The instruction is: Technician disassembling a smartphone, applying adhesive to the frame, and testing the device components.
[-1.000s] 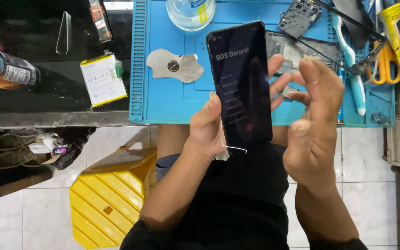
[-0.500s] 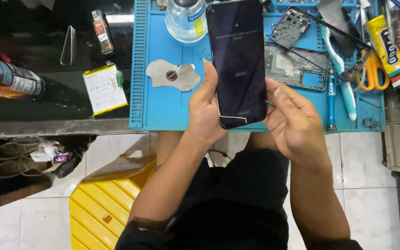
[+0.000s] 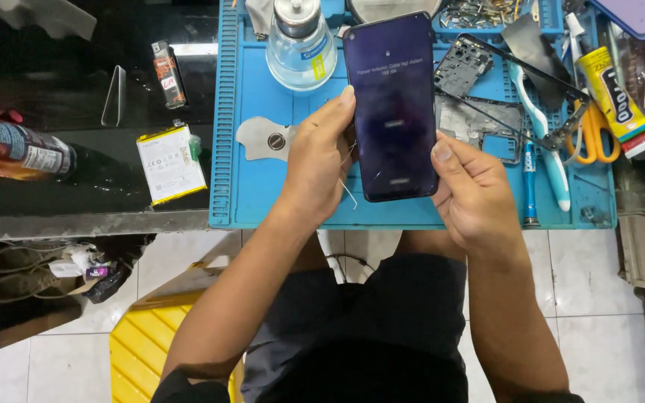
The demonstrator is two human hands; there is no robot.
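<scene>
— Above blue mat: one dark smartphone, screen lit, gripped at both long edges; left hand wrapped on one side, right hand pinching the other.

— Packages?

— One white flat battery on black counter, left of mat. One small red-labelled pack farther back. One bottle lying on its side, blue label. One clear dispenser bottle on mat. One yellow glue tube far right.

— Tools?

— One orange-handled scissors, one phone frame. White tiled floor, yellow stool below.
</scene>
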